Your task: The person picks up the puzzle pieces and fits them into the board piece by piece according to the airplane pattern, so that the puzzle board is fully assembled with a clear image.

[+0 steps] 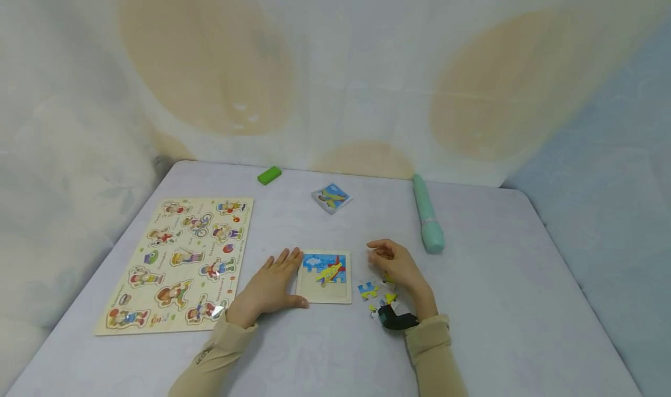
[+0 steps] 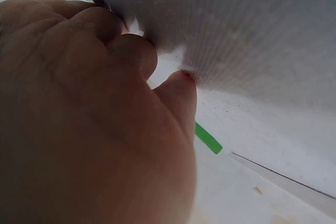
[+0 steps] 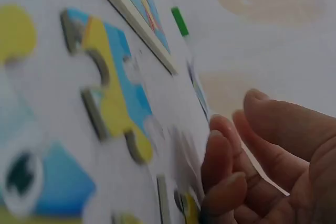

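Observation:
A small square wooden puzzle board (image 1: 325, 294) lies in the middle of the table, its upper part filled with joined pieces showing a yellow and red airplane on blue. My left hand (image 1: 269, 286) rests beside its left edge, fingers straight and thumb near the lower left corner. To the board's right, my right hand (image 1: 401, 269) is over the table with loosely bent fingers; nothing shows between them. Several loose puzzle pieces (image 1: 368, 290) lie below that hand, partly covered by it and the wrist strap. The right wrist view shows one blue and yellow puzzle piece (image 3: 122, 95) up close.
A large peg puzzle board (image 1: 173, 280) with cartoon children lies at the left. Farther back are a green block (image 1: 269, 176) and a square airplane picture card (image 1: 332, 198). A mint-green wand-shaped object (image 1: 428, 216) lies behind the right hand. Curtains (image 1: 335, 82) surround the table.

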Motion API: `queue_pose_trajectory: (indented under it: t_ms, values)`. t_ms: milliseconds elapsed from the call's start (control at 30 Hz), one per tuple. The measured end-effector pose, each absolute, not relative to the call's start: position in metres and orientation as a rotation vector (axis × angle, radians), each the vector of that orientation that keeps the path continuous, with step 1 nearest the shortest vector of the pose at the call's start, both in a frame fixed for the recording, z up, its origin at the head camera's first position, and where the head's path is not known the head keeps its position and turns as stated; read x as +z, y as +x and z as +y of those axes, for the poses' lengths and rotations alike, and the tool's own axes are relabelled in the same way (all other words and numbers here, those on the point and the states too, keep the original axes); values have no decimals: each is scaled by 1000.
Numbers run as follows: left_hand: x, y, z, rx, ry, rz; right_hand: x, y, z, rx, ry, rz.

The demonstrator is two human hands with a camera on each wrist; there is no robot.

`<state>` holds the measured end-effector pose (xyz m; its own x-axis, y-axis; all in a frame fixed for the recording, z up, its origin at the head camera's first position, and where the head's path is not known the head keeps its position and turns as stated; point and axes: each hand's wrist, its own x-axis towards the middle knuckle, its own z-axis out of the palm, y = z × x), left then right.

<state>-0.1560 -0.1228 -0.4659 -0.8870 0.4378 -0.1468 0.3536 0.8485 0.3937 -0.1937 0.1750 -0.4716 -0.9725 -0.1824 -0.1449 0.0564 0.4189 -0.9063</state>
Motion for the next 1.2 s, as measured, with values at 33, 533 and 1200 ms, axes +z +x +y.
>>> queue_pose_trajectory:
  t_ms: [33, 533, 1200]
  values:
    - [-466, -156, -123, 529, 605, 2795, -472, -193, 181, -1539, -138, 2453]
    - [-464, -155, -122, 524, 585, 2787, -459, -180, 178, -1049, -332, 2578]
    - [-466, -156, -122, 528, 587, 2788, -464, -182, 167, -1118, -91, 2691]
